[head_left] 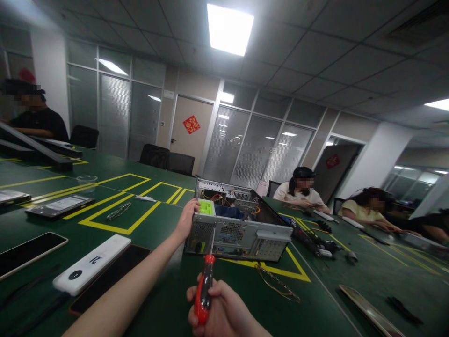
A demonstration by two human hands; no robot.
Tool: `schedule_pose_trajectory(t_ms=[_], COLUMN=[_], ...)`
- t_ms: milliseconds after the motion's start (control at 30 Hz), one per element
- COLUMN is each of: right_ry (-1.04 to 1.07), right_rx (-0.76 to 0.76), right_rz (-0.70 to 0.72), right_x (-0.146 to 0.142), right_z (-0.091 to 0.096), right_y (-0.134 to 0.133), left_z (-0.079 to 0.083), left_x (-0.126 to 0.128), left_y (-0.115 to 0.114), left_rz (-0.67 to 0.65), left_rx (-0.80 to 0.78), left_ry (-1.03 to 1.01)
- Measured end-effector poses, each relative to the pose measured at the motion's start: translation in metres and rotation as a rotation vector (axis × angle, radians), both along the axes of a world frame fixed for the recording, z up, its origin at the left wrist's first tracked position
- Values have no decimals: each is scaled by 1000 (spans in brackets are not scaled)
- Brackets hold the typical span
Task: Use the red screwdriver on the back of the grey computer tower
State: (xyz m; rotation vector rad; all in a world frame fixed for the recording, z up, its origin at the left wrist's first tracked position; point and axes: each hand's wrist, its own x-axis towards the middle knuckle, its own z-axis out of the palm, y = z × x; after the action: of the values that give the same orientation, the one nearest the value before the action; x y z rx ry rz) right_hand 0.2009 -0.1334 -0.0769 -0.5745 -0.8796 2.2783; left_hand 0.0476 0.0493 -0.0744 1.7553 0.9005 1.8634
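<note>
An opened computer case (pixel 242 236) lies on the green table with its rear panel toward me. Wires and boards show inside it, and a power supply with a bright green label (pixel 206 207) sits at its left corner. My left hand (pixel 187 217) grips that corner, fingers bent over the top edge beside the label. In my right hand (pixel 220 304) is a red and black screwdriver (pixel 204 292), held by its handle. Its thin shaft points up to the rear panel near the power supply; I cannot tell whether the tip sits in a screw.
On the left lie a hard drive (pixel 59 205), a white numbered device (pixel 91 264) and phones (pixel 31 252). Glasses (pixel 277 283) rest right of the case, with dark parts (pixel 315 241) beyond. Other people (pixel 301 192) sit around the table. Yellow tape (pixel 129 229) marks the surface.
</note>
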Motion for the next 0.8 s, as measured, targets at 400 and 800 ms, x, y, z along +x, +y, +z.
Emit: schedule_pose_trajectory(t_ms=[400, 800], right_ry=[-12, -15], right_rx=[-29, -35], right_rz=[-27, 1], right_x=[0, -1], right_z=[0, -3], right_y=[2, 2], left_z=[1, 0], left_x=[0, 1], left_y=[-2, 0], left_rz=[-7, -1], left_rx=[-23, -22], left_ry=[-6, -34])
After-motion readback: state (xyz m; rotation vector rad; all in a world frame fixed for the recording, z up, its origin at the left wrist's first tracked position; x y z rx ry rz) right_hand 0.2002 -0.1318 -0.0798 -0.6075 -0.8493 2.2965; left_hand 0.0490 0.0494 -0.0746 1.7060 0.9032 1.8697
